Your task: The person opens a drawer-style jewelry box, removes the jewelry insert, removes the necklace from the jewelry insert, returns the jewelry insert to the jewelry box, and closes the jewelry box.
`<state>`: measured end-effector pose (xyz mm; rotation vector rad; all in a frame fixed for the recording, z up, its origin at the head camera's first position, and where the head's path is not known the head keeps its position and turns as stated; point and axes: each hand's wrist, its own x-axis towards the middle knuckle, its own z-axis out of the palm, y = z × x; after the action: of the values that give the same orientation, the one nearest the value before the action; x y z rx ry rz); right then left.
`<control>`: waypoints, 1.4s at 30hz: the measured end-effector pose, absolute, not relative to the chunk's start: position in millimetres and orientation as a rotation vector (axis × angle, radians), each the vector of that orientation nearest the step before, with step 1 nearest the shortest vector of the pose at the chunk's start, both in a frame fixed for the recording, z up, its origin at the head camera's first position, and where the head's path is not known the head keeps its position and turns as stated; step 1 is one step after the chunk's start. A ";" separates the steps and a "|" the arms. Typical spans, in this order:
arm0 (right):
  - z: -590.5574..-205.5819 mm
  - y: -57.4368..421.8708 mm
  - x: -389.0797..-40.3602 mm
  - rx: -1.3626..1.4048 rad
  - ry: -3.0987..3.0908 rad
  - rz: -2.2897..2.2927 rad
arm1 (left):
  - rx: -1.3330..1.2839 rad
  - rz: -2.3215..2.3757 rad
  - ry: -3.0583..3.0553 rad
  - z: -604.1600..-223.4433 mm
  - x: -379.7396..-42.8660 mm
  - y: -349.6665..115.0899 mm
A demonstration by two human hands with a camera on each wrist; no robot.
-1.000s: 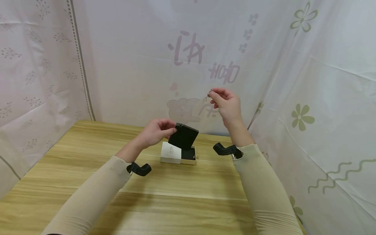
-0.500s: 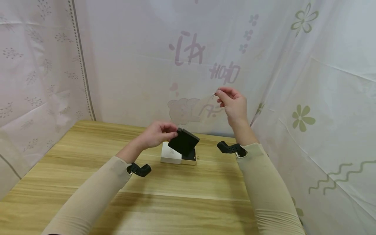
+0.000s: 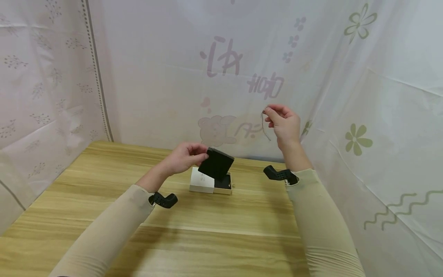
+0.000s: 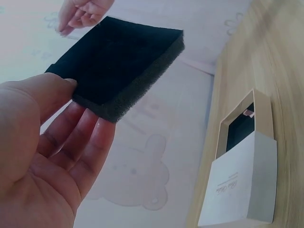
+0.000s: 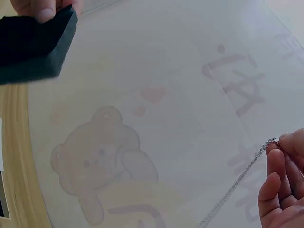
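Observation:
My left hand (image 3: 185,157) pinches a square black foam pad (image 3: 216,163) by one corner, thumb on its flat face and fingers behind, as the left wrist view shows. The pad is tilted in the air above a small jewelry box. Higher and to the right, my right hand (image 3: 286,122) pinches a thin silver chain (image 5: 237,179) between thumb and fingertip; its loose length hangs down. On the table, the white sleeve (image 3: 202,181) of the box covers its left part. The cream tray (image 4: 263,111) sticks out on the right, with a black lining inside.
The wood-grain table (image 3: 207,238) ends just behind the box. A pale printed curtain (image 3: 155,77) stands behind the table, with others at both sides. Black curved wrist mounts (image 3: 165,200) stick out from both sleeves.
My right hand has moved to the right with the chain, which now hangs lower and shows more of its length. My left hand and the foam pad have tilted only slightly.

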<state>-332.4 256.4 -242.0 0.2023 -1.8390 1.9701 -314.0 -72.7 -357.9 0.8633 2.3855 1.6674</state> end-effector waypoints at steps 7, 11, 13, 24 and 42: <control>-245.9 264.0 -331.3 0.174 -1.855 1.972 | 0.817 1.691 2.405 -356.8 -315.6 -76.1; -249.4 265.7 -331.9 0.185 -1.858 1.990 | 0.798 1.721 2.393 -356.0 -315.4 -77.0; -251.8 267.2 -332.2 0.189 -1.866 1.997 | 0.788 1.729 2.391 -355.5 -315.0 -77.4; -267.0 288.2 -331.9 0.107 -1.962 1.911 | 0.764 1.758 2.384 -355.2 -315.5 -81.2; -301.6 332.0 -324.0 -0.084 -2.093 1.825 | 0.725 1.821 2.361 -352.9 -315.2 -87.4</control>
<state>-324.0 332.0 -301.6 -0.0837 -2.0933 1.8249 -315.2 -87.4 -352.9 0.7247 2.3609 1.8207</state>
